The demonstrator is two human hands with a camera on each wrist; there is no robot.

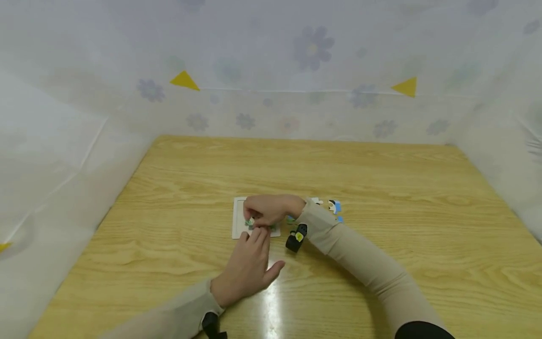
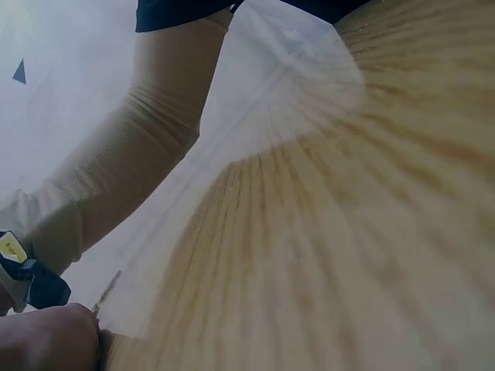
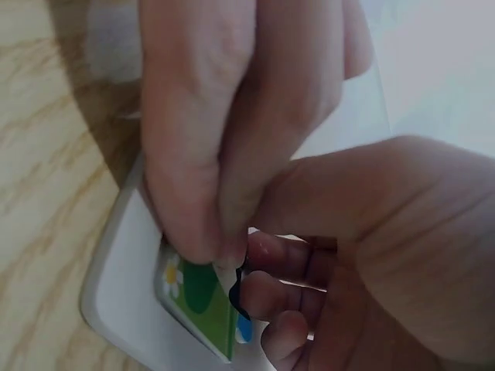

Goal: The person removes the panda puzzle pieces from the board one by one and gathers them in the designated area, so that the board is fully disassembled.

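Green puzzle piece (image 3: 199, 297) pinched by right hand (image 1: 268, 210), left hand (image 1: 250, 263) flat, wooden table (image 1: 381, 179).

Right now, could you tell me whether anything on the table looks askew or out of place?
Only slightly. The green puzzle piece sits tilted in the corner of the white tray, one edge raised, with the right hand pinching it and the left hand touching the tray's near edge. A few loose pieces lie outside the tray. Nothing looks spilled or damaged.
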